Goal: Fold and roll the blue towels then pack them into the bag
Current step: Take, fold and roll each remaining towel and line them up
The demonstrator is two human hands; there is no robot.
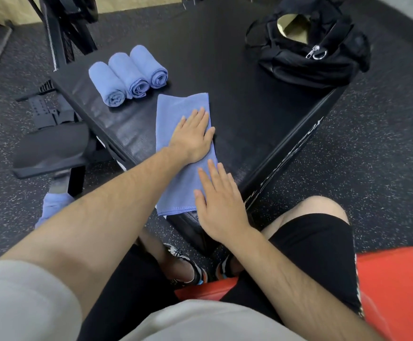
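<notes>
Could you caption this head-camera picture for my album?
The left hand and right hand press a folded blue towel flat on a black platform, near three rolled towels and an open black bag.

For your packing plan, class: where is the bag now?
Head view: the black bag sits at the far right corner of the platform, right of the three rolled towels.

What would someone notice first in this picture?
Probably the left hand and right hand pressing flat on a long folded blue towel in the middle of the black platform. Then three rolled towels side by side at the far left, and the open black bag at the far right.
</notes>
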